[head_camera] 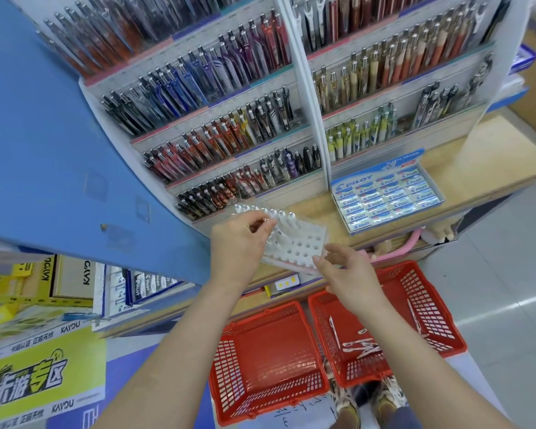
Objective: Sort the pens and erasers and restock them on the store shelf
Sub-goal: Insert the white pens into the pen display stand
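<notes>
While left hand (239, 243) seemingly pinches pen (281, 218) | eraser box (369, 176): PILOT | cartons (72, 280): KAYOU

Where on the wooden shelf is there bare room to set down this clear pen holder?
Bare wood lies between the pen holder and the eraser box, and more right of that box, on the wooden shelf. The left red basket is empty too. The pen racks are packed; the right basket holds loose pens.
</notes>
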`<action>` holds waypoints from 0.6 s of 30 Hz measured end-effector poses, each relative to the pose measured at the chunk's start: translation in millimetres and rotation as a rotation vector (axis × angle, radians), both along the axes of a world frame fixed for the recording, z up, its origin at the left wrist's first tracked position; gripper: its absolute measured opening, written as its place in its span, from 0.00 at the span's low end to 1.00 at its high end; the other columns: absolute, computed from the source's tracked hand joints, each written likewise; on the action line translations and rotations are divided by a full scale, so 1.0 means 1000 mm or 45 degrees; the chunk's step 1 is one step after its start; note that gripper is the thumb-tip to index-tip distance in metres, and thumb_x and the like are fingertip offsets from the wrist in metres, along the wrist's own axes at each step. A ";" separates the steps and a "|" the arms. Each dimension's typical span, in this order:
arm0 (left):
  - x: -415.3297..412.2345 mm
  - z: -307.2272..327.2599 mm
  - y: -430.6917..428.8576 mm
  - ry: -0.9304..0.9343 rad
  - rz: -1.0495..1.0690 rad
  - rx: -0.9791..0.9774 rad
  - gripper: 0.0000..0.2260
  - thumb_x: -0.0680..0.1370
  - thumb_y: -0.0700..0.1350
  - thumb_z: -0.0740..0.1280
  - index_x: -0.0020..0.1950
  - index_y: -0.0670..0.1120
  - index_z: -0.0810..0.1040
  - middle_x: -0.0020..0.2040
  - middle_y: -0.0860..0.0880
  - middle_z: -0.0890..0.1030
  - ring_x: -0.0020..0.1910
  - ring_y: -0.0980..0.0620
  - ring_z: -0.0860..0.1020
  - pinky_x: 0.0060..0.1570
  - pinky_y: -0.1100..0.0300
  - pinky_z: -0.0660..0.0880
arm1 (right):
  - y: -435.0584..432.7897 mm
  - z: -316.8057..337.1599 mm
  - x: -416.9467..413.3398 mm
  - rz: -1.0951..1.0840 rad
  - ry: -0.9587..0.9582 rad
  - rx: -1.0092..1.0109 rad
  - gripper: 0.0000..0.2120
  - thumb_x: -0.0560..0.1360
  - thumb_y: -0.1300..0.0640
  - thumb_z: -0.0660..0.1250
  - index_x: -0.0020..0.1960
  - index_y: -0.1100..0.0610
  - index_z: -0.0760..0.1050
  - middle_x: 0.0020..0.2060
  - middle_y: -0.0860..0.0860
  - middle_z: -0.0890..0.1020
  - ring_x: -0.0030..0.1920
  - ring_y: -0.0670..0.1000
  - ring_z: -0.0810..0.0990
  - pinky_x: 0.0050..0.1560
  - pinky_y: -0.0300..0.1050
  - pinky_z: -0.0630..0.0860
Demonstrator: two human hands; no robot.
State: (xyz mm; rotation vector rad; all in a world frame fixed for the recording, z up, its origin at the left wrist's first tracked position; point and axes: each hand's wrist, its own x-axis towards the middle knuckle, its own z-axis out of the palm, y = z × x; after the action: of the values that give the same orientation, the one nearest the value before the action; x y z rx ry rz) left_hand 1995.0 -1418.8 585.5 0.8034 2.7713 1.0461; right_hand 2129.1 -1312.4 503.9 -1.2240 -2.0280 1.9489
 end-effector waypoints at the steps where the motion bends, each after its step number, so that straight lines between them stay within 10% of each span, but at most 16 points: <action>1: 0.000 -0.002 0.001 0.051 -0.017 -0.034 0.04 0.72 0.47 0.72 0.42 0.47 0.84 0.36 0.51 0.82 0.37 0.52 0.79 0.42 0.52 0.77 | -0.001 0.000 0.001 0.011 -0.006 -0.009 0.21 0.74 0.46 0.69 0.64 0.53 0.73 0.49 0.50 0.81 0.44 0.56 0.83 0.47 0.60 0.80; 5: -0.001 -0.007 0.005 0.154 -0.044 -0.113 0.05 0.71 0.46 0.74 0.44 0.46 0.85 0.39 0.51 0.76 0.38 0.53 0.74 0.41 0.57 0.74 | -0.007 0.002 0.000 -0.058 -0.004 -0.130 0.20 0.76 0.50 0.67 0.65 0.54 0.71 0.53 0.53 0.78 0.37 0.59 0.84 0.38 0.53 0.82; 9: -0.003 -0.010 0.011 0.227 -0.104 -0.259 0.07 0.72 0.48 0.73 0.45 0.47 0.85 0.39 0.53 0.73 0.42 0.52 0.72 0.42 0.62 0.66 | -0.011 0.001 -0.001 -0.133 0.028 -0.041 0.32 0.67 0.35 0.65 0.64 0.53 0.73 0.52 0.53 0.81 0.48 0.56 0.83 0.51 0.58 0.80; 18: -0.005 -0.013 0.018 0.229 -0.005 -0.400 0.10 0.74 0.51 0.69 0.50 0.48 0.83 0.42 0.54 0.70 0.50 0.49 0.72 0.43 0.62 0.61 | -0.007 -0.006 -0.014 -0.211 0.059 -0.002 0.32 0.67 0.37 0.62 0.62 0.57 0.77 0.53 0.52 0.83 0.53 0.51 0.82 0.56 0.56 0.77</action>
State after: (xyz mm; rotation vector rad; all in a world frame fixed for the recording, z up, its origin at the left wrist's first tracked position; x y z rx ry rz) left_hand 1989.7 -1400.6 572.6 0.8936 2.9712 0.5372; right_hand 2114.7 -1319.2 497.8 -1.2896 -1.8396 1.8844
